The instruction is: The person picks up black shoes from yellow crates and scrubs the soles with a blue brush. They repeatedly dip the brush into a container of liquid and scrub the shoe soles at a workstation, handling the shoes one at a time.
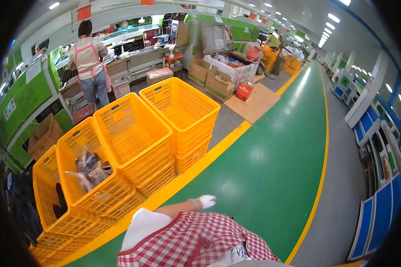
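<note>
My left hand (206, 201) wears a white glove and hangs over the green floor (272, 169), with its bare forearm running out from a white sleeve above my red checked apron (196, 242). Nothing shows in the hand, and its fingers are too small to read. My right hand is out of view. Nearest to the hand are stacks of yellow mesh crates: two top crates (133, 133) (180, 109) look empty, and a third (104, 189) holds clear bags of dark items (90, 168).
A further yellow crate (47, 196) at the left holds a dark item. A yellow floor line (200, 164) runs past the crates. Another person (90, 62) stands at a workbench by green machines. Cardboard boxes (218, 84) sit behind. Blue cabinets (370, 218) line the right.
</note>
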`<action>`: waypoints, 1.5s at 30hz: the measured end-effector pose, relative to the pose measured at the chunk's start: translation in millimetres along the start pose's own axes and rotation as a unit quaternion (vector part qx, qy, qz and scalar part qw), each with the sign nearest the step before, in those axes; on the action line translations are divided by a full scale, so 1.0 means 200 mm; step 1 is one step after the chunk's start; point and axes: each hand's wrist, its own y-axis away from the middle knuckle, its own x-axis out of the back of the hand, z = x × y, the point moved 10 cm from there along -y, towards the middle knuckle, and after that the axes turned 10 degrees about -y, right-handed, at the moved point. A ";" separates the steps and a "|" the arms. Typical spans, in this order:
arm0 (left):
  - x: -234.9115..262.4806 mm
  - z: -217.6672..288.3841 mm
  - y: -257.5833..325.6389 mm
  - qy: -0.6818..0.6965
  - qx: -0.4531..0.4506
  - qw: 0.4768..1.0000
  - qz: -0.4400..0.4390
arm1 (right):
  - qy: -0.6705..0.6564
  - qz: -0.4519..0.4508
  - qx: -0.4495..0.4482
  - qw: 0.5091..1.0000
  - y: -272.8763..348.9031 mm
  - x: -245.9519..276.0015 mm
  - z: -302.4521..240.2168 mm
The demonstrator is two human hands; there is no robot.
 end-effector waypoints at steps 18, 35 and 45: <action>1.02 -0.64 -1.76 0.104 0.209 0.970 0.065 | 0.087 -0.045 0.241 0.966 -2.32 -0.26 -2.48; 2.46 -1.40 -3.38 0.071 0.298 0.918 0.252 | -0.211 -0.454 0.348 0.793 -2.30 -0.97 -5.78; 2.42 -1.97 -3.09 0.223 0.557 0.718 0.353 | -0.234 -0.636 0.276 0.681 -2.25 -1.70 -7.04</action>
